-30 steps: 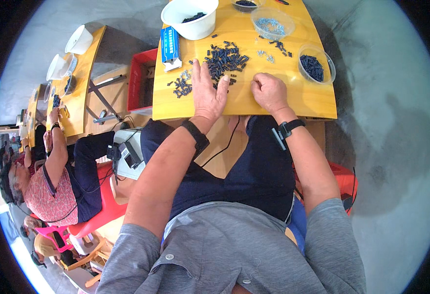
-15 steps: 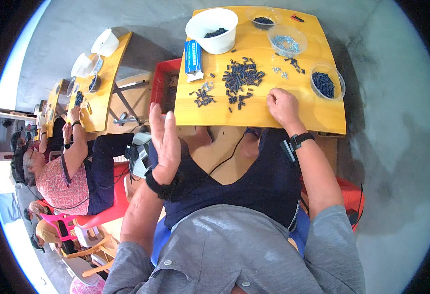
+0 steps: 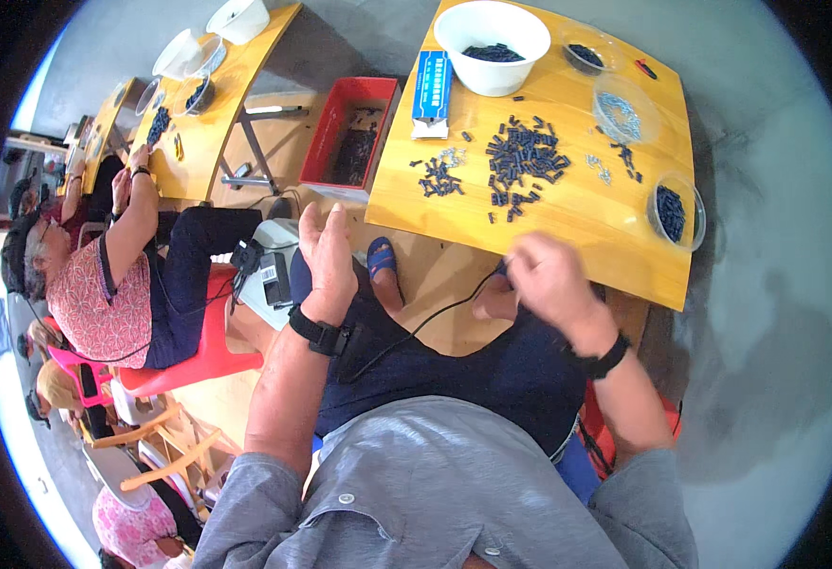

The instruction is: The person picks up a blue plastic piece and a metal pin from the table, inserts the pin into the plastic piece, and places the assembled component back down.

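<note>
My left hand is raised left of the table's near edge, over my lap, fingers stretched out and nothing in it. Just off that edge hovers my right hand, slightly blurred, its fingers curled in; whatever they may hold is hidden. Beyond it, a pile of short black cylindrical pieces lies on the yellow wooden table. A smaller cluster of black pieces sits to the left beside small silvery parts. On the right, a clear tub holds more black pieces.
At the back stand a white tub, a blue box, a clear tub of silvery parts, another clear tub and a red-and-black tool. A red crate is on the floor. Left, a seated co-worker works at another table.
My right hand has come back from the tabletop toward me, off the near edge. The left hand stays raised and open. The view has shifted, showing more of the red crate.
</note>
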A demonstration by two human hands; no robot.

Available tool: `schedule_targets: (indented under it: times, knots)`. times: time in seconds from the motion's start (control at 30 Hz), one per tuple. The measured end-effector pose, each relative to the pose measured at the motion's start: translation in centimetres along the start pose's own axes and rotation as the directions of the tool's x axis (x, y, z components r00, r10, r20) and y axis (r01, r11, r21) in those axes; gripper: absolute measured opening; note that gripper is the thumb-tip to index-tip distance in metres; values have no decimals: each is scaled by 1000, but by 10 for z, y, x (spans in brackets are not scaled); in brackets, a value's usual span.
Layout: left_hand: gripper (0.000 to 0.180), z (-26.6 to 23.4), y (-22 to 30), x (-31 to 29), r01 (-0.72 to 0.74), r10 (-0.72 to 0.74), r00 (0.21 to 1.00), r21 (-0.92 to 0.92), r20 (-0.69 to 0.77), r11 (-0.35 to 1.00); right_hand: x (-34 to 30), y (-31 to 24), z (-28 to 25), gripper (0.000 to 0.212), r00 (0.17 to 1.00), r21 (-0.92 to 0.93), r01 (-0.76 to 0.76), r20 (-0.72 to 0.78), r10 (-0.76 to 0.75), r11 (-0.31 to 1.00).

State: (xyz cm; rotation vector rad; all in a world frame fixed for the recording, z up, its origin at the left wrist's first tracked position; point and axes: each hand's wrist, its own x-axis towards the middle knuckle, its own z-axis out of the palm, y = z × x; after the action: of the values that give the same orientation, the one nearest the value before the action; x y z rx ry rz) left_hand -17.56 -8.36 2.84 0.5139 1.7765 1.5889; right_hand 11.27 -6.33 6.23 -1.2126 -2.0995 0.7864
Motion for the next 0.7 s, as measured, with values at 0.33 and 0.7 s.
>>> schedule_targets:
  times: [0.33, 0.7]
  knots:
    - [50, -17, -3, 17, 242, -242, 970, 21, 16, 970, 36, -4, 116, 14, 805, -204, 166, 593, -13, 965]
    - [38, -36, -42, 38, 328, -327, 945, 132, -35, 935, 45, 69, 251, 27, 289, -275, -18, 919, 269, 961]
